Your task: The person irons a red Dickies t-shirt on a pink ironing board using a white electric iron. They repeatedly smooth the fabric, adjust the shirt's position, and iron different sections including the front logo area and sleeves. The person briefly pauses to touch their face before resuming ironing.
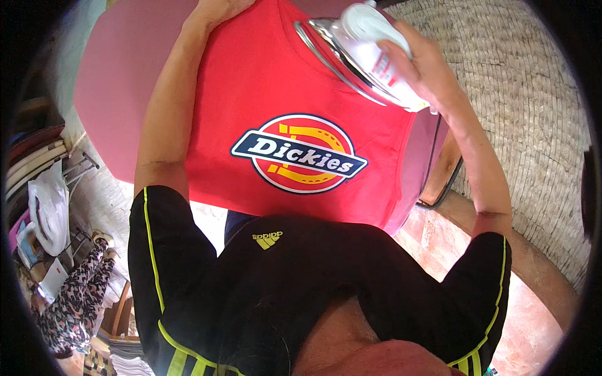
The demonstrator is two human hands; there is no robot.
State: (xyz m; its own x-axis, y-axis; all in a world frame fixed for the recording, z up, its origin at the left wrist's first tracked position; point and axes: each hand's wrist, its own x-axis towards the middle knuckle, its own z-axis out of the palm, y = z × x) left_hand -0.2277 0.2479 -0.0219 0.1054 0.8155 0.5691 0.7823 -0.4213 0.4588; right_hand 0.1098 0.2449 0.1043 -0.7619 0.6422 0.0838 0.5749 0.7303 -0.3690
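Note:
A red shirt point(251, 81) with a yellow, white and dark blue printed emblem lies spread over a pink-covered ironing board point(125, 81). My right hand point(423, 62) is wrapped round the handle of a white clothes iron point(370, 50) at the shirt's upper right. The iron's shiny metal edge faces the cloth, and its body is tilted; I cannot tell whether the whole soleplate touches. At the top edge of the view, my left hand point(221, 9) is on the far left border of the shirt. Its fingers run out of the picture, so their pose is hidden.
A dark cord point(434, 147) hangs by the board's right side. Beyond it stands a rough, pale textured wall point(501, 94). At lower left, another person in patterned clothes point(75, 294) is near a white plastic bag point(49, 207) and a stack of flat things.

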